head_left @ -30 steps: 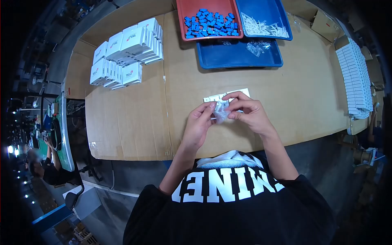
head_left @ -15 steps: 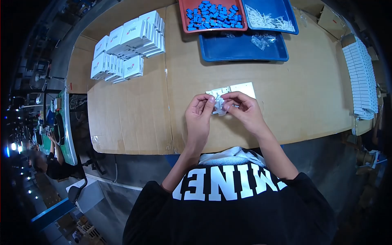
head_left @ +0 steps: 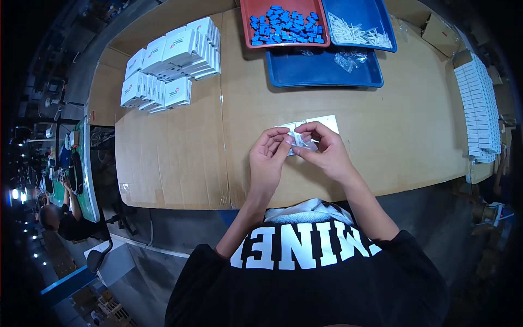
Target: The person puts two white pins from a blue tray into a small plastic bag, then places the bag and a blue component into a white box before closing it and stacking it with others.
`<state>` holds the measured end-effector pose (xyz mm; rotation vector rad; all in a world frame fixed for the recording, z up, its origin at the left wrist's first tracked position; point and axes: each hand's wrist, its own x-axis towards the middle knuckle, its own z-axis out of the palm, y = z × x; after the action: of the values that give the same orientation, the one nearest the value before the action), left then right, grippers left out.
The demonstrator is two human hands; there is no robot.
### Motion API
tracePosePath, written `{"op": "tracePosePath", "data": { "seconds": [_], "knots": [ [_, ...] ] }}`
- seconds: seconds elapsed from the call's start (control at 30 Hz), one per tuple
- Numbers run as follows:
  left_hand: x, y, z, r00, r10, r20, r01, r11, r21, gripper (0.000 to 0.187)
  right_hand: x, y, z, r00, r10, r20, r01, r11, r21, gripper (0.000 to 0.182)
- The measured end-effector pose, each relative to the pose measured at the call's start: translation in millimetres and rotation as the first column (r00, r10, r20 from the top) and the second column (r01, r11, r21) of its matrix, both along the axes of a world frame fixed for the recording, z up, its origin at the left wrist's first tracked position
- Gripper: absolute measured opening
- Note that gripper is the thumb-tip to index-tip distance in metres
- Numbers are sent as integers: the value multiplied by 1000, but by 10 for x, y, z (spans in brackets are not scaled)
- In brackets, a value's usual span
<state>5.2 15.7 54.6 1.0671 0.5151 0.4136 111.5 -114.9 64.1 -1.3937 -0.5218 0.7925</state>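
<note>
Hands shifting slightly since earlier frame, bag now stretching sideways between them. Left hand (head_left: 268, 157) and right hand (head_left: 326, 151) both pinching small clear plastic bag (head_left: 301, 143), holding it just above tabletop (head_left: 397, 125). Bag likely light, soft, slippery; gripping edges seems best.

table (head_left: 180, 158) is covered in brown cardboard sheets. far left there's a stack of small white boxes (head_left: 173, 60) with little red logos, some standing on edge. at the far edge sits a red tray (head_left: 246, 22) full of blue plastic bits (head_left: 284, 24), a blue tray (head_left: 384, 30) with white stick-like parts (head_left: 357, 34) right beside it, and another blue tray (head_left: 321, 68) just nearer holding a clear baggie (head_left: 348, 59). long row of white boxes (head_left: 479, 109) runs down the right edge.
</note>
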Motion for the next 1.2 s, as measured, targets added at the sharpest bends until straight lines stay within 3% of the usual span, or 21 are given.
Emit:
{"op": "tracePosePath", "data": {
  "seconds": [0.17,0.33,0.43,0.57,0.67,0.9,1.2],
  "knots": [
    [-27,-50,-25,999,-47,10,47,998,-36,17,-22,-14,-7,992,-51,-119,54,998,23,33],
    [-10,-72,10,998,-59,39,60,997,-37,14,17,-56,-32,956,-67,-284,87,994,59,19],
    [-2,-87,8,997,-71,35,70,997,14,13,44,-61,-84,981,-104,-165,104,995,-11,17],
    [-9,-87,-1,1000,-26,-15,27,999,27,12,67,-80,-16,983,-51,-175,50,999,-7,16],
    [-37,-58,-25,1000,14,-16,-13,999,34,11,62,-96,-40,940,-79,-331,131,982,139,17],
    [-41,-37,-28,998,70,-8,-69,995,71,11,97,-161,-97,952,-106,-287,135,987,84,19],
    [-62,-19,-49,998,50,26,-49,998,-24,13,156,-124,-32,980,-70,-185,79,996,43,14]
  ]
}}
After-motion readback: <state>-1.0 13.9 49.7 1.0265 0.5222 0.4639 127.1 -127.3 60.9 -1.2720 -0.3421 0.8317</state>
